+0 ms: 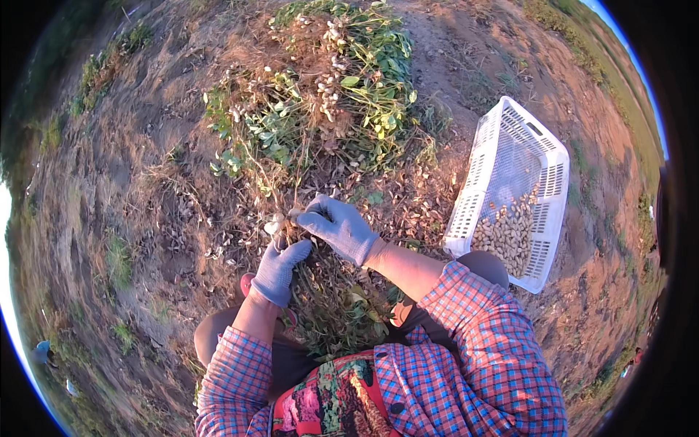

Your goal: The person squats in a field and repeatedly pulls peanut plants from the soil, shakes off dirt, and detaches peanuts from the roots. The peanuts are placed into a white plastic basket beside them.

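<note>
Both my hands wear light grey-blue gloves and meet at the roots of a pulled peanut plant. My left hand [278, 270] grips the plant from below, under a cluster of pale peanut pods [274, 224]. The thumb and fingers of my right hand [341, 226] pinch at the pods and roots from the right side. Stems and leaves of the plant [338, 322] hang down between my knees. Ahead lies a heap of uprooted peanut plants [327, 98] with pods still on the roots. To the right, a white plastic crate [551, 218] holds many loose peanuts [505, 235].
Dry soil [125, 180] with fallen leaves and tufts of grass surrounds me. The crate stands tilted beside my right knee [485, 267]. My left knee [212, 334] is at the lower left. Small blue and white items lie at the far left edge.
</note>
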Demonstrator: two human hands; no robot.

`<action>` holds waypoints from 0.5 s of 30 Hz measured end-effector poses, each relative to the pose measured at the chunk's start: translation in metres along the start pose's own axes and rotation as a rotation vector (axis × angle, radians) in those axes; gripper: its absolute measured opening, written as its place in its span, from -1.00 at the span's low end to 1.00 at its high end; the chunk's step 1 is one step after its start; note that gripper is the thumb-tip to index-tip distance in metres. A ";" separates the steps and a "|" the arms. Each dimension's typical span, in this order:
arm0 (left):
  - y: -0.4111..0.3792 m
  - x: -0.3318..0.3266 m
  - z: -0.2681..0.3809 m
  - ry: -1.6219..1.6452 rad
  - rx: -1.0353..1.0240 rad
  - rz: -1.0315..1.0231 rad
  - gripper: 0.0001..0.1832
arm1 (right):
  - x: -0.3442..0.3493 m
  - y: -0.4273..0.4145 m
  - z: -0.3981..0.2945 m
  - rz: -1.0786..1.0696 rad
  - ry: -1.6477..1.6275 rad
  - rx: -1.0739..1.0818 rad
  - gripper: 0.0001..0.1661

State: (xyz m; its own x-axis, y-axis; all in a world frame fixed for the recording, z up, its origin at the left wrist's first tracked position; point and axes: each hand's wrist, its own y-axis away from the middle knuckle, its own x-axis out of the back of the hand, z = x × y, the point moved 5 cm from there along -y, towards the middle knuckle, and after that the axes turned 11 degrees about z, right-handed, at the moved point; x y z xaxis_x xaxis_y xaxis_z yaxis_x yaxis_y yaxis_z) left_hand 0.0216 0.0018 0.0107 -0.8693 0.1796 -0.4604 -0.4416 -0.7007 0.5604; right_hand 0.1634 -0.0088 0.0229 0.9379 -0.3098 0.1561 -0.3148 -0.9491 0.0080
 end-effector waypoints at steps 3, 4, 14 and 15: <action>-0.002 0.005 -0.005 0.043 0.013 -0.012 -0.64 | -0.002 -0.001 -0.005 0.004 -0.114 0.045 -0.78; -0.002 0.005 -0.006 0.061 0.006 -0.028 -0.65 | -0.003 -0.003 -0.008 -0.013 -0.133 0.032 -0.79; -0.003 -0.010 -0.004 0.081 -0.052 -0.057 -0.78 | -0.004 -0.011 -0.013 -0.023 -0.350 -0.060 -0.66; -0.002 -0.015 -0.002 0.049 -0.074 -0.031 -0.78 | -0.001 -0.010 -0.014 -0.019 -0.345 -0.074 -0.64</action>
State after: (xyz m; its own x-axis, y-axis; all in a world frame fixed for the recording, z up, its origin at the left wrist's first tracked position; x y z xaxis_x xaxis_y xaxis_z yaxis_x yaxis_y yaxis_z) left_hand 0.0356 -0.0009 0.0150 -0.8426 0.1691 -0.5113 -0.4489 -0.7450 0.4934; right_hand 0.1636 0.0023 0.0369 0.9337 -0.3047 -0.1879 -0.2944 -0.9522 0.0815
